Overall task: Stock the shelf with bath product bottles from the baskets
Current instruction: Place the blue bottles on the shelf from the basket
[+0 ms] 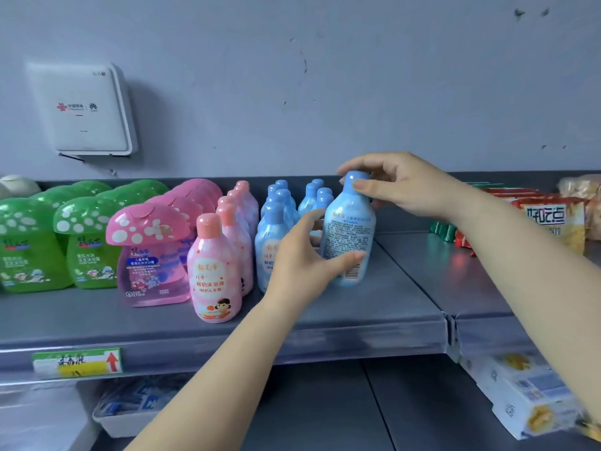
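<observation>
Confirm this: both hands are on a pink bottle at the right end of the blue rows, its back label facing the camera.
Not quite. The bottle is blue, not pink, as the head view shows. The rest holds: the right hand pinches its cap, the left hand grips its body, and the back label faces the camera.

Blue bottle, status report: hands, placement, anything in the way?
Right hand pinches cap, left hand cups body. Blue bottle upright on shelf, back label facing out. Nothing in the way.
</observation>
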